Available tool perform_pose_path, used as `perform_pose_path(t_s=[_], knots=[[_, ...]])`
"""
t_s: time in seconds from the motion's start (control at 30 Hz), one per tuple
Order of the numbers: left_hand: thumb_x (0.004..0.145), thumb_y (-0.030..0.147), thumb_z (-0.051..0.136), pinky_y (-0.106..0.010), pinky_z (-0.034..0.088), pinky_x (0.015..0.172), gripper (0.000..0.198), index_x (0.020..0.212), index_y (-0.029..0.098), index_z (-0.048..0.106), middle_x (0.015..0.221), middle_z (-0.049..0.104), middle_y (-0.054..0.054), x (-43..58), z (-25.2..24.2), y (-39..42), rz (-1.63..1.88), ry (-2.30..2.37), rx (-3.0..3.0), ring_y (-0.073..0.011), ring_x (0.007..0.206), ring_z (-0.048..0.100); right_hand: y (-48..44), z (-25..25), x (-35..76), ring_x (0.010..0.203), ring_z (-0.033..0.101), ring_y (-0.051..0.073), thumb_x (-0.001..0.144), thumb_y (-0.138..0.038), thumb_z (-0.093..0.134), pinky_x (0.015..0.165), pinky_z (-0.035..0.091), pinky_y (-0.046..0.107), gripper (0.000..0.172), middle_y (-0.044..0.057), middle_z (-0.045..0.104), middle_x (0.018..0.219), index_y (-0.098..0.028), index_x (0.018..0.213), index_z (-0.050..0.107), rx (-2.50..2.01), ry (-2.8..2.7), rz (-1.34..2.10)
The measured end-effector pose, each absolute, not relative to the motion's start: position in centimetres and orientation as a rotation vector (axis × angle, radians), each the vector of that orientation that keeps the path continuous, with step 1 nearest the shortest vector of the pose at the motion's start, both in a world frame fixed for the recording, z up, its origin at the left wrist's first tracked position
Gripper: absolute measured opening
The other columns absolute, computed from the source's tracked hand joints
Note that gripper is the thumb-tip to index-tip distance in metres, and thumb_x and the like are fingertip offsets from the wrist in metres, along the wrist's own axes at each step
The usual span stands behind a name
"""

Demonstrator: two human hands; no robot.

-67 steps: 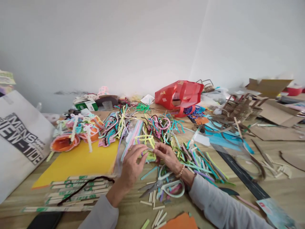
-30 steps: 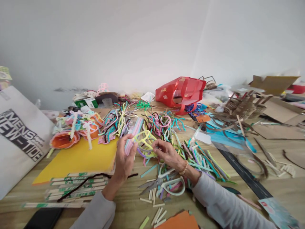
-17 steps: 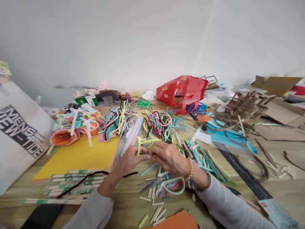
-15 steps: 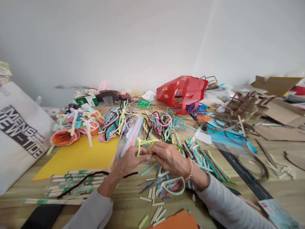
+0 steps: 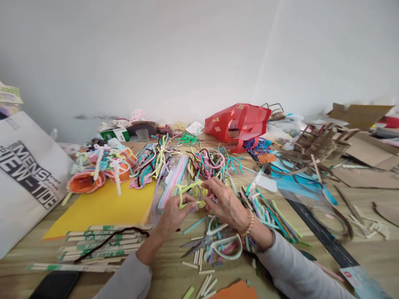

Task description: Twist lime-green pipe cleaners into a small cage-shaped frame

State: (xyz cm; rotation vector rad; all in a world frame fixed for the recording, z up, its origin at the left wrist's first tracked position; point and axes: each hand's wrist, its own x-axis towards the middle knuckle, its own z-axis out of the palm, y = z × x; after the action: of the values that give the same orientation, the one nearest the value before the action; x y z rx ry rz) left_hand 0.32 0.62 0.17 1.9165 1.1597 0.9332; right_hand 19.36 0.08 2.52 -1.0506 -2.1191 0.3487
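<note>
A: Where are we looking from?
B: One camera on the person's head, facing forward and down.
A: How near?
B: Close. We're right above the wooden table [image 5: 368,270], with the left hand [image 5: 174,220] and right hand [image 5: 226,205] just below centre, and the sleeves [image 5: 299,270] cut off by the bottom edge.
A: And further up?
B: Wide framing. The table runs back to a white wall [image 5: 156,54], which fills our upper part.
A: Overlap with another view?
B: We've got only this head view.
</note>
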Motion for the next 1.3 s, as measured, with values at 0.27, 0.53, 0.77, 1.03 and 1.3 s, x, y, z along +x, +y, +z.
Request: perform_pose_path(t_s=[0.27,0.53,0.77,1.03,1.3], knots=[[0.084,0.025,0.051,-0.032,0.052,0.070,0.017,0.078,0.018,0.066,0.078,0.072,-0.005,0.8,-1.9,0.0,1.210,1.328,2.312,-0.0203,0.076,0.067,0.5,1.2,18.8,0.054,0.056,0.013,0.087,-0.020,0.050,0.054,0.043,0.022,0.010,-0.001,0.060,0.059,-0.017,0.088,0.060,-1.192,-1.926,0.616],[0.090,0.026,0.045,-0.036,0.054,0.075,0.027,0.083,0.017,0.069,0.084,0.072,-0.010,0.7,-3.3,0.0,1.283,1.333,2.667,-0.0228,0.082,0.067,-0.1,0.7,17.9,0.053,0.050,0.011,0.086,-0.017,0.048,0.052,0.039,0.021,0.011,-0.002,0.055,0.061,-0.017,0.081,0.057,-1.125,-1.891,0.586],[0.091,0.026,0.042,-0.040,0.053,0.080,0.029,0.092,0.017,0.069,0.089,0.073,-0.011,0.7,-2.9,0.0,1.206,1.294,2.680,-0.0240,0.088,0.067,-0.3,0.4,17.9,0.061,0.052,0.013,0.087,-0.013,0.045,0.059,0.041,0.023,0.013,0.002,0.058,0.073,-0.018,0.084,0.057,-1.029,-2.028,0.324],[0.092,0.027,0.042,-0.036,0.054,0.069,0.031,0.089,0.018,0.071,0.082,0.071,-0.010,0.7,-2.7,-0.1,1.181,1.340,2.699,-0.0229,0.079,0.067,-0.4,0.2,18.0,0.062,0.056,0.014,0.089,-0.017,0.047,0.060,0.043,0.024,0.008,0.003,0.060,0.074,-0.019,0.090,0.055,-1.055,-2.061,0.303],[0.091,0.026,0.046,-0.039,0.055,0.079,0.027,0.097,0.018,0.071,0.093,0.072,-0.010,0.7,-2.6,0.2,1.225,1.155,2.738,-0.0237,0.093,0.066,0.5,3.1,19.8,0.101,0.054,0.021,0.089,-0.023,0.052,0.089,0.044,0.037,0.015,0.009,0.056,0.105,-0.020,0.099,0.063,-0.943,-1.970,0.305]])
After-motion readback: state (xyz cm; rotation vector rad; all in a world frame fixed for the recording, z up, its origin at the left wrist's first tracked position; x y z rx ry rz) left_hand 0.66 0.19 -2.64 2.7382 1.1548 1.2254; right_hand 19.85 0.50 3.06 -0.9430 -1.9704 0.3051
